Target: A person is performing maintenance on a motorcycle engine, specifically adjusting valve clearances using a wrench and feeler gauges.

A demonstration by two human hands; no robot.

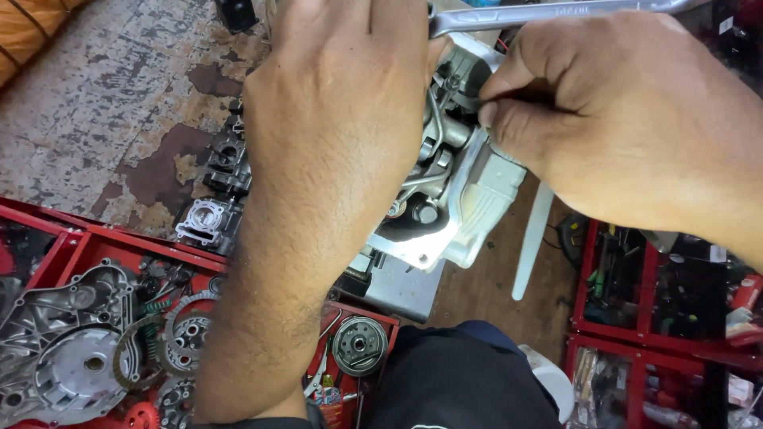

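Head view: an aluminium engine cylinder head (469,191) is seen at the middle, above the floor. The left hand (342,103) is laid over it, fingers curled out of sight, so its grip cannot be told. The right hand (604,119) is closed, thumb and fingers pinched at the head's upper edge. A silver spanner (548,14) lies across the top. Clutch parts (183,326) are held in a red tray (71,238) at lower left.

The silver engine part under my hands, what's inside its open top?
Inside the silver engine part show metal arms, bolts and a bent rod. The left hand and right hand cover the rest.
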